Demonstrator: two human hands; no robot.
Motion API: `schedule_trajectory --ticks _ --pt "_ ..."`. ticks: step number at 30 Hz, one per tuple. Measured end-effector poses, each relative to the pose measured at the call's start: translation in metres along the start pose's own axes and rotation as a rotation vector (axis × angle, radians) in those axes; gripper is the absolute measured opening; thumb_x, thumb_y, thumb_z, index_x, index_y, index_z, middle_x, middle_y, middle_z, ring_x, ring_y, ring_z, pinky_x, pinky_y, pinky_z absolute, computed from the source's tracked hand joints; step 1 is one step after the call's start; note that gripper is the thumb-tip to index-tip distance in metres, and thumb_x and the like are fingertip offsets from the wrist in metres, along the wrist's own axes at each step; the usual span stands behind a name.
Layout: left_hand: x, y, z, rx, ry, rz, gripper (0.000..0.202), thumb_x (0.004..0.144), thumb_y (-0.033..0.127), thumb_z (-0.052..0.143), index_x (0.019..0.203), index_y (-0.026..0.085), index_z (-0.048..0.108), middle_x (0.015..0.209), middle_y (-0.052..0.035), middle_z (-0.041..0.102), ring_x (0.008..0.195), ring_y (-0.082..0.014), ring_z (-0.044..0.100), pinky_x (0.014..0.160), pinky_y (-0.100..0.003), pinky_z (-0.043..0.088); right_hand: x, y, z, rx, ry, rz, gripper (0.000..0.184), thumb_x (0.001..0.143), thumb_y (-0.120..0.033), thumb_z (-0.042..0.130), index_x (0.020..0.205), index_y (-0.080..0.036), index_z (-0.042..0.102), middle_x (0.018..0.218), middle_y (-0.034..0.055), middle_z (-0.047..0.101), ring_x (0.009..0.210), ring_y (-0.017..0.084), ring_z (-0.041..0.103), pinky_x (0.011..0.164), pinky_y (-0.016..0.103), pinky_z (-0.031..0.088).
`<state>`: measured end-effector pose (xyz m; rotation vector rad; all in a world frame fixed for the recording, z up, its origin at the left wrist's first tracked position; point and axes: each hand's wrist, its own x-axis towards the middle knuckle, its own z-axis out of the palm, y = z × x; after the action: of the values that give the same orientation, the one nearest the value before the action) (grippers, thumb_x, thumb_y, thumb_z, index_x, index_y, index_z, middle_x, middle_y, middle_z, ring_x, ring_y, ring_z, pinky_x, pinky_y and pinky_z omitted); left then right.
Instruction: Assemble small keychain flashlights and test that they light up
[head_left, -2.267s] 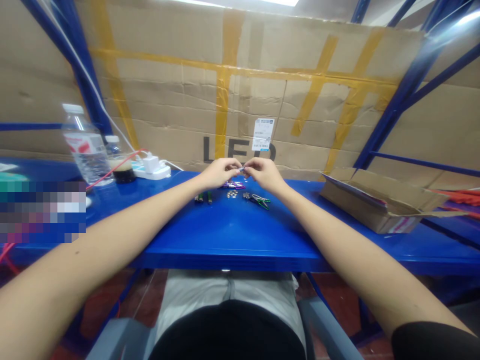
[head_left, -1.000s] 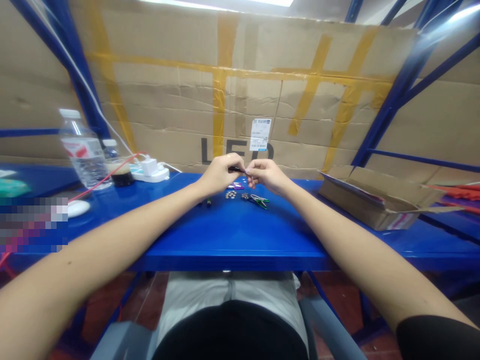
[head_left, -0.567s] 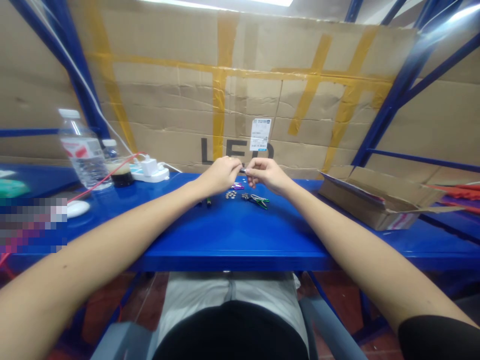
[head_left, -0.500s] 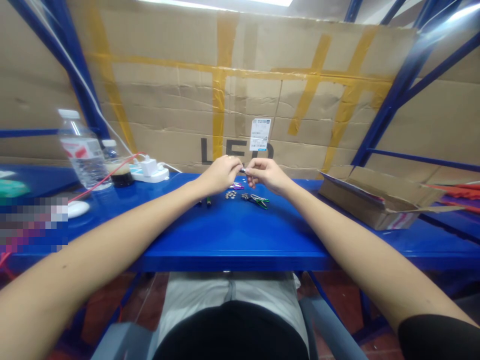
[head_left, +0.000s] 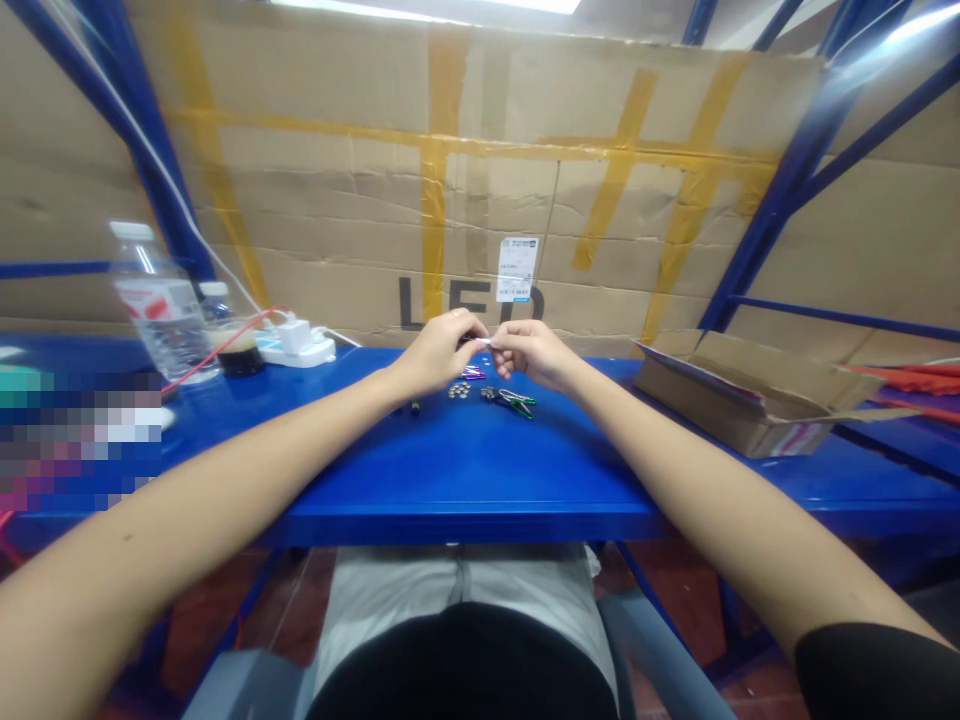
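Left hand point(head_left: 433, 356) and right hand point(head_left: 534, 352) pinch one small silvery part point(head_left: 484, 342) in closed fingertips, raised off the blue table point(head_left: 465, 470) so both reach it; loose metal rings point(head_left: 459, 389) lie at its 6 o'clock.

You've got a blue desk point(head_left: 465, 480) backed by taped-up cardboard point(head_left: 337, 230), blue rack posts point(head_left: 772, 210) either side, strip light point(head_left: 525, 4) overhead, reddish floor point(head_left: 300, 590) underneath.

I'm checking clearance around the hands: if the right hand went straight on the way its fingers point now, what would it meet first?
Probably the small silvery piece that the right hand and left hand pinch between their fingertips, then the left hand's fingers right behind it.
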<state>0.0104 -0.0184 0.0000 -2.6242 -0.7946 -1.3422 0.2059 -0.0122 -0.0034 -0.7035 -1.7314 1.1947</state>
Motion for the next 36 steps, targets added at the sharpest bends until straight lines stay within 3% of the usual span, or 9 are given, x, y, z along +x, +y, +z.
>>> schedule_trajectory --ticks 4,12,21,29,36 --pt "-0.001 0.0 0.0 0.014 -0.004 0.046 0.007 0.09 0.016 0.058 0.088 0.019 0.064 0.089 -0.006 0.067 0.085 -0.0184 0.061 0.08 -0.034 0.048 -0.001 0.0 0.001 0.07 -0.02 0.046 0.024 0.074 -0.025 0.075 0.065 -0.018 0.054 0.054 -0.0021 0.053 0.047 0.011 0.05 0.047 0.026 0.043" --pt "-0.001 0.003 -0.002 0.039 -0.008 0.144 0.008 0.092 0.012 0.054 0.09 0.018 0.059 0.089 -0.0064 0.064 0.087 -0.0185 0.06 0.08 -0.034 0.048 -0.002 -0.006 0.001 0.248 -0.078 0.194 0.025 0.075 -0.019 0.067 0.061 -0.019 0.046 0.049 -0.0079 0.027 0.045 0.009 0.032 0.045 0.023 0.028" --pt "0.0 -0.003 -0.001 0.118 -0.039 0.233 0.01 0.094 0.013 0.049 0.092 0.018 0.058 0.091 -0.0088 0.062 0.09 -0.0203 0.058 0.081 -0.036 0.049 0.0 -0.009 0.001 0.309 -0.09 0.324 0.011 0.078 -0.015 0.059 0.07 -0.017 0.053 0.053 -0.0069 0.021 0.048 0.009 0.02 0.041 0.021 0.024" --pt "0.0 -0.007 0.0 0.171 -0.043 0.314 0.012 0.097 0.016 0.045 0.093 0.016 0.057 0.092 -0.0103 0.061 0.09 -0.021 0.057 0.08 -0.036 0.049 -0.001 -0.011 0.0 0.43 -0.109 0.425 0.008 0.083 -0.011 0.053 0.076 -0.015 0.053 0.053 -0.0072 0.026 0.046 0.008 0.025 0.04 0.017 0.027" --pt "0.0 -0.014 0.003 0.044 0.008 0.071 0.005 0.092 0.014 0.055 0.092 0.018 0.058 0.089 -0.0056 0.064 0.084 -0.0176 0.06 0.079 -0.033 0.049 0.0 -0.014 -0.001 0.137 -0.046 0.253 0.015 0.091 -0.022 0.057 0.079 -0.013 0.06 0.061 0.0014 0.053 0.053 0.011 0.049 0.049 0.024 0.043"
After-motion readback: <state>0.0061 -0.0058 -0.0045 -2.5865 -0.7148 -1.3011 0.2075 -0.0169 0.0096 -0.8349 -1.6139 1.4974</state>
